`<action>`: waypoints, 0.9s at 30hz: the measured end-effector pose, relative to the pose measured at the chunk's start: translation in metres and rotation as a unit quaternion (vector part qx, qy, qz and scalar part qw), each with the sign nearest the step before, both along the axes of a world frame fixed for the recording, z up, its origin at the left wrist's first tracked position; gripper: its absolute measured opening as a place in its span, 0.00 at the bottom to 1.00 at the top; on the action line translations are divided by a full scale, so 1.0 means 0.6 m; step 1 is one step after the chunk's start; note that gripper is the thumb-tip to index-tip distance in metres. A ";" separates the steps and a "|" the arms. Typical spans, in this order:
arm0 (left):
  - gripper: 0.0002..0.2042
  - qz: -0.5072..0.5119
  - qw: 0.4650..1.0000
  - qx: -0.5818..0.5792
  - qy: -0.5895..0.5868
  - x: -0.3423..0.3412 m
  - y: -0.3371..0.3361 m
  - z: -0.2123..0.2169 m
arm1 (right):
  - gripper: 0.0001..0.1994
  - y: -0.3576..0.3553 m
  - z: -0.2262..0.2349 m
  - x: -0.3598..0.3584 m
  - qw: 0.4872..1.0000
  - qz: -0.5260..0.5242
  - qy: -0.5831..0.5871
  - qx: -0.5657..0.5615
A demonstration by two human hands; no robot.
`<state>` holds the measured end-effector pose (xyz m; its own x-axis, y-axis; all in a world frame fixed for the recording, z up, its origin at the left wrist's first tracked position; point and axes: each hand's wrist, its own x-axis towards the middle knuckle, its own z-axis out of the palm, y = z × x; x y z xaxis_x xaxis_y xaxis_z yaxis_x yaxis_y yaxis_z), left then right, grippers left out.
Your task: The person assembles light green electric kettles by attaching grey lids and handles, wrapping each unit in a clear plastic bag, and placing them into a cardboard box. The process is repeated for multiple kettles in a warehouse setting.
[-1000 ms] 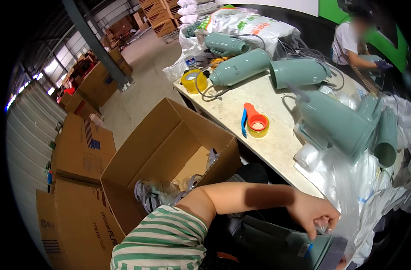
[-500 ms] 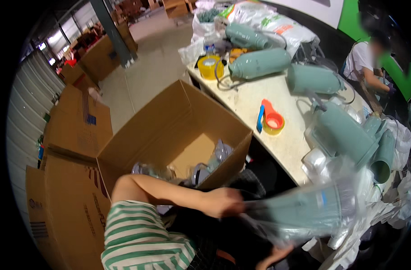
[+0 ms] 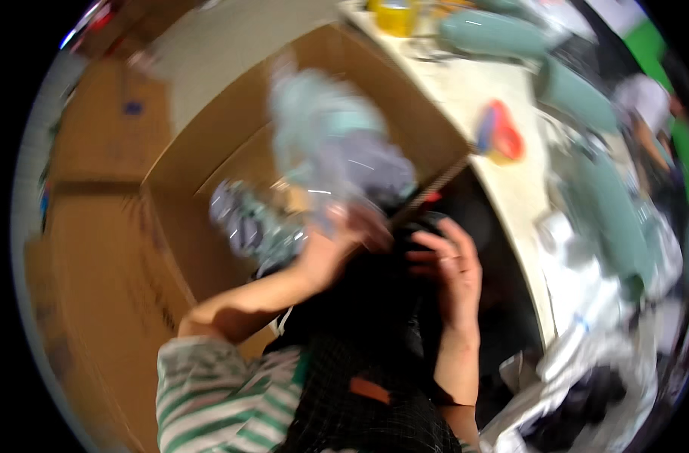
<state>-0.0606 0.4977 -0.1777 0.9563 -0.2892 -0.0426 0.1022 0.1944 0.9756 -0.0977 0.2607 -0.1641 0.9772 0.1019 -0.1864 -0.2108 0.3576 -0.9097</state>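
Observation:
A pale green cylindrical housing with a grey end, in a clear plastic bag (image 3: 333,128), is smeared by motion over the open cardboard box (image 3: 167,226). My left hand (image 3: 341,235) is at the box's near side, against the lower part of the clear plastic. Its fingers are blurred, and I cannot tell whether they grip the bag. My right hand (image 3: 454,264) is raised beside the box's near right corner, fingers apart and holding nothing. Other clear-bagged grey and green pieces (image 3: 246,223) lie inside the box at the left.
Along the right, a pale table (image 3: 465,79) carries several green housings (image 3: 492,34), a red tape dispenser (image 3: 503,132) and a yellow tape roll (image 3: 397,16). A closed carton (image 3: 107,302) stands left. White plastic sheeting (image 3: 624,362) lies lower right; a person (image 3: 646,106) is beyond the table.
The bagged green housing has moved left from beside the table to over the box. My left hand has shifted up; my right hand has risen from the lower edge. The view has turned.

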 end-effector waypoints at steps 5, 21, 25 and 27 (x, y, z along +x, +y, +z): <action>0.19 0.347 0.842 -0.333 0.243 0.186 0.284 -0.380 | 0.22 -0.120 -0.072 -0.026 0.947 -0.264 -0.027 -0.182; 0.18 0.290 0.953 0.070 0.057 0.201 0.205 -0.284 | 0.09 -0.425 0.135 0.014 0.407 -0.538 -0.343 -0.654; 0.13 0.200 0.967 0.142 -0.072 0.250 -0.033 -0.134 | 0.12 -0.374 0.268 -0.242 0.343 -0.346 -0.364 -0.794; 0.13 0.136 0.965 0.145 -0.173 0.232 -0.130 -0.038 | 0.11 -0.393 0.267 -0.251 0.445 -0.332 -0.402 -0.728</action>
<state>0.0786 0.4199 -0.2006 0.9667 -0.0498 0.2510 -0.2552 -0.1185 0.9596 -0.2480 0.0250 -0.0040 0.5114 0.0839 0.8552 0.1047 -0.9939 0.0349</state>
